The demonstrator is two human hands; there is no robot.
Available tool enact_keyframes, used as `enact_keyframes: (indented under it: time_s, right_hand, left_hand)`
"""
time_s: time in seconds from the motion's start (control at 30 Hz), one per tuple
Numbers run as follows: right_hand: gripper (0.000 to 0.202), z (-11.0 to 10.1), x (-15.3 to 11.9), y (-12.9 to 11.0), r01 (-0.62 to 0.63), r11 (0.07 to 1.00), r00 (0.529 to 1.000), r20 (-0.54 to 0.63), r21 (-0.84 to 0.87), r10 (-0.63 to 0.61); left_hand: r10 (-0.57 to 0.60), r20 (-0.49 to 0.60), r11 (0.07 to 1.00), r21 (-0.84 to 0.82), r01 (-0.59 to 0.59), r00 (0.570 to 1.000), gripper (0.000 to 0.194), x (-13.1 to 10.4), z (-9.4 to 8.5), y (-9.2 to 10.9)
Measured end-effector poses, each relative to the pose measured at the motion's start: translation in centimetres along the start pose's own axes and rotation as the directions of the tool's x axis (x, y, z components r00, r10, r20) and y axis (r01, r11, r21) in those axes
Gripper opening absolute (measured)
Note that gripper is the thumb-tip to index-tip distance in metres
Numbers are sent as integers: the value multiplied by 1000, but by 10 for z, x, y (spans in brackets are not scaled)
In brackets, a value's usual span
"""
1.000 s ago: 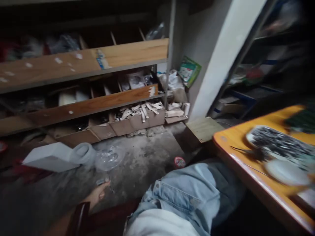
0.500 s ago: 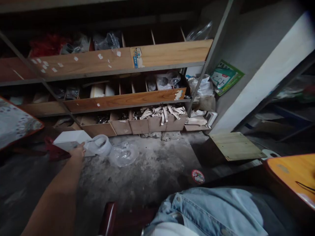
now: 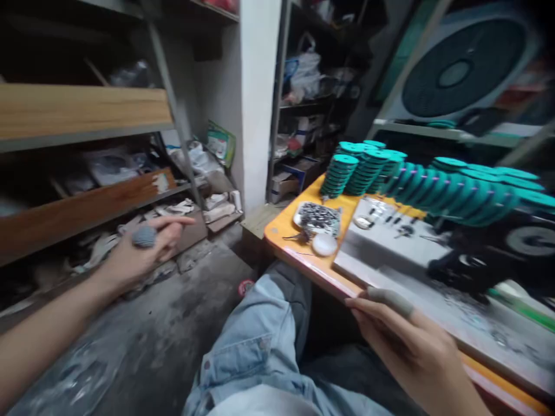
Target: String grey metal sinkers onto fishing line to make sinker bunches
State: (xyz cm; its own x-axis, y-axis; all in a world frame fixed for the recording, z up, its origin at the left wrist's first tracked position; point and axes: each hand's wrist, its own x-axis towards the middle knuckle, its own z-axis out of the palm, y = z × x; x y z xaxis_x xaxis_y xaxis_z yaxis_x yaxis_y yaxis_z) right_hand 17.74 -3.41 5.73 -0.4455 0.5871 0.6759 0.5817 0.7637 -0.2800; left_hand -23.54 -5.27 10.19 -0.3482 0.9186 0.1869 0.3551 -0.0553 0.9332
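Observation:
My left hand [image 3: 151, 245] is raised over the floor in front of the low shelf, its index finger stretched out and the other fingers loosely bent. A grey rounded cover [image 3: 144, 236] shows on it, and I see nothing held. My right hand [image 3: 403, 332] is at the front edge of the orange table [image 3: 288, 231], beside a pale tray [image 3: 359, 254]. Its fingertips come together at that edge; a grey-green finger cover [image 3: 392, 301] is on one finger. Anything between those fingertips is hidden.
Stacks of teal spools [image 3: 340, 173] stand on the table behind small dark parts. A dish of metal parts [image 3: 318, 218] and a round white lid [image 3: 324, 244] lie near the table corner. Wooden-fronted shelves [image 3: 87, 110] are at left, a plastic bag [image 3: 73, 375] on the floor.
The view has swung right, bringing the table, spools and my right hand into sight. My left hand has left the white box on the floor and come up.

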Motion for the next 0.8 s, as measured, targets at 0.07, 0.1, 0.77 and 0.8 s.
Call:
enact_keyframes:
  time_s: [0.07, 0.1, 0.77, 0.8]
  right_hand:
    - [13, -4, -4, 6, -14, 1000, 1000, 19, 23, 14]
    - [14, -4, -5, 8, -27, 999, 1000, 11, 44, 27]
    - [20, 31, -24, 37, -228, 958, 924, -273, 173, 269]
    - [21, 29, -24, 38, -241, 955, 928, -249, 170, 279]
  left_hand:
    - [191, 234, 963, 143, -228, 953, 24, 26, 61, 23]
    - [277, 317, 924, 170, -342, 907, 23, 39, 90, 31]
    - [100, 743, 664, 445, -600, 662, 32, 183, 322, 48]
    - [114, 731, 677, 438, -591, 672, 29, 182, 320, 50]
